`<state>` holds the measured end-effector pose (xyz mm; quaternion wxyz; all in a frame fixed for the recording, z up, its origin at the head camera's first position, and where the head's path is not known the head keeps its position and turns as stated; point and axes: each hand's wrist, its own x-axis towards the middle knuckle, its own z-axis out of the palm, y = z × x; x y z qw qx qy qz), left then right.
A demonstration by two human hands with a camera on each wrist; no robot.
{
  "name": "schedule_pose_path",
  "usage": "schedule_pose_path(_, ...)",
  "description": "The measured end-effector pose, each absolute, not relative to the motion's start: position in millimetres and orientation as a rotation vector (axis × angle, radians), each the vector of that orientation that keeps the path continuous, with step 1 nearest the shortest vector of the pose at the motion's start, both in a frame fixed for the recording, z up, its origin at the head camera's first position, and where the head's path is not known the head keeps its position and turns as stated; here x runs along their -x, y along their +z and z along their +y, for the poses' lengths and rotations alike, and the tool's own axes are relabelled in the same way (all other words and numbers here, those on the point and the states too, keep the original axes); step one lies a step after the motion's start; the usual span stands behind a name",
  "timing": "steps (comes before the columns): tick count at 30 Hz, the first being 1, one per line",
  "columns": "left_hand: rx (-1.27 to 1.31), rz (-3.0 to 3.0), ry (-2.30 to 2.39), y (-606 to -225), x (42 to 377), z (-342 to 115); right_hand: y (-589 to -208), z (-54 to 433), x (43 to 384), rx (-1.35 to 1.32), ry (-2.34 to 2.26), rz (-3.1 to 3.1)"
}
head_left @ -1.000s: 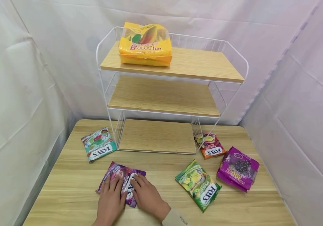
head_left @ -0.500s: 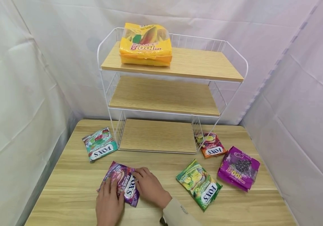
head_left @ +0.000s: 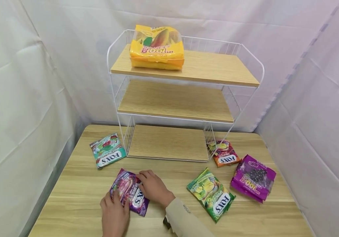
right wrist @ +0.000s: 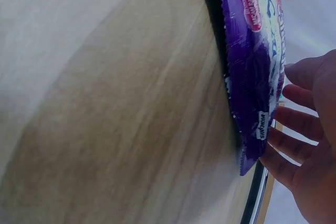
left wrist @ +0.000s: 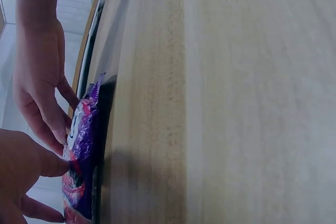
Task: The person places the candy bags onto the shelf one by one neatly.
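Note:
A purple Fox's Berries candy bag [head_left: 132,192] lies at a slant near the front of the table. My left hand [head_left: 114,214] grips its left edge, fingers spread along the side and thumb at the lower edge. At the upper right edge, my right hand [head_left: 154,187] holds the bag with bent fingers. In the left wrist view the bag [left wrist: 84,156] shows edge-on, with a dark shadow under it and fingers of both hands around it. The right wrist view shows the right fingers [right wrist: 296,121] along the bag's far end.
A white wire rack with three wooden shelves [head_left: 175,100] stands behind, a yellow mango bag [head_left: 157,49] on top. On the table lie a mint blossom bag [head_left: 108,150], a red fruits bag [head_left: 224,153], a green Spring Tea bag [head_left: 211,194] and a purple grape bag [head_left: 253,177].
Both hands have slid from lying over the purple bag's front out to its edges, the right one up and outward. More of the print shows now. The head view has shifted slightly.

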<state>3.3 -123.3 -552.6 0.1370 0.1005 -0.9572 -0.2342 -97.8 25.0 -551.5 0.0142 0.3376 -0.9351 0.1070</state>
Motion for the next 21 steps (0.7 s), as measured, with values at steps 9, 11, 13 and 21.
schedule_pose_path(9,-0.197,-2.768,-0.665,-558.0,11.7,-123.0,-553.4,29.7,95.6,-1.025,0.358,-2.93)
schedule_pose_path(11,-0.159,-2.766,-0.656,-559.3,15.5,-123.2,-552.9,31.4,94.1,-1.004,0.367,-2.939)
schedule_pose_path(13,-0.121,-2.77,-0.636,-561.1,20.1,-123.2,-552.6,33.6,92.8,-0.986,0.378,-2.94)
schedule_pose_path(21,0.049,-2.734,-0.569,-567.1,37.6,-126.1,-558.4,44.3,88.4,-0.925,0.448,-2.918)
